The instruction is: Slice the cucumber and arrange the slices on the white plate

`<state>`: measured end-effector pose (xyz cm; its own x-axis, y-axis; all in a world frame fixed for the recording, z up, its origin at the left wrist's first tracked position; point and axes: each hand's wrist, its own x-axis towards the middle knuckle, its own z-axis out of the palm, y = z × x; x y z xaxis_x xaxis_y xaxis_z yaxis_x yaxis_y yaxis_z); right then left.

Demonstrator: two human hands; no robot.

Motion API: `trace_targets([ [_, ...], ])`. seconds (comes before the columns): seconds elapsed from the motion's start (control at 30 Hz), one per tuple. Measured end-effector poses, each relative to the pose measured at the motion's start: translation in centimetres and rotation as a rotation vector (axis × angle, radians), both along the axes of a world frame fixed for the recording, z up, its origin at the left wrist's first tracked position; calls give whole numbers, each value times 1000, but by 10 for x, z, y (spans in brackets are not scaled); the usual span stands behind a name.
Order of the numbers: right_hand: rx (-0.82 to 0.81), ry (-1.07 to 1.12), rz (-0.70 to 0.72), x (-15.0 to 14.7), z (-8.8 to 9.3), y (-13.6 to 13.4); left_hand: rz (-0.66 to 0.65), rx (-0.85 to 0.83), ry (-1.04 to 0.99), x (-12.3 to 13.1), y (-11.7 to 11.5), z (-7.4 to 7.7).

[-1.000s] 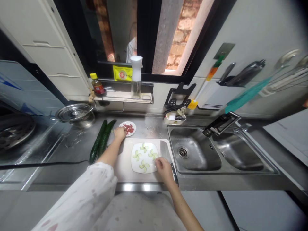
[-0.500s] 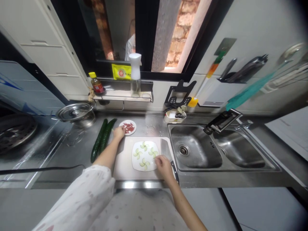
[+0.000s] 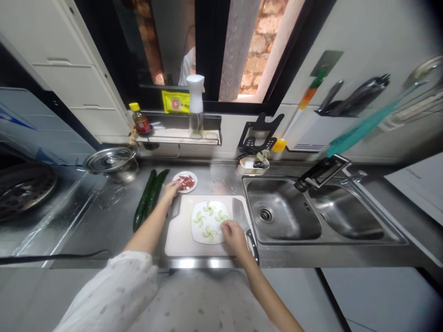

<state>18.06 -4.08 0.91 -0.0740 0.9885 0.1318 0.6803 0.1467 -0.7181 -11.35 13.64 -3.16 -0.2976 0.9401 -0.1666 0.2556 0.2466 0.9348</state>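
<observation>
Cucumbers (image 3: 153, 193) left, plate (image 3: 211, 221) between, sink (image 3: 287, 214) right

Smooth, reflective metal is seen in the counter (image 3: 114, 235), sink (image 3: 287, 207) and pot (image 3: 126, 172). The plate (image 3: 210, 222) is smoothly finished; the board (image 3: 180, 242) is surfaced in matt, plastic-looking material. Thin cloth is shown by the sleeve (image 3: 114, 286), roughness by the bricks (image 3: 266, 39).

Loose white sleeve (image 3: 110, 290), sparsely spotted

No lettering is legible: the round red emblem (image 3: 175, 104) on the yellow packet (image 3: 168, 97) and the red label (image 3: 142, 126) on the yellow-capped bottle (image 3: 138, 116) are blurred.
</observation>
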Motion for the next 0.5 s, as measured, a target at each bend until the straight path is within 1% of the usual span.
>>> trace_targets([
  [0.1,-8,-2,8,-2,0,0,-13,23,128,-4,-2,2],
  [0.2,-14,-1,1,-3,-1,-1,-90,-40,282,-8,-4,3],
  [0.3,-22,3,2,-3,0,-2,-152,-59,390,-12,-5,3],
  [0.4,-32,4,-3,-1,1,-4,-190,-72,439,-15,-6,4],
  [0.5,-43,0,-6,1,2,-5,-201,-71,428,-16,-7,7],
])
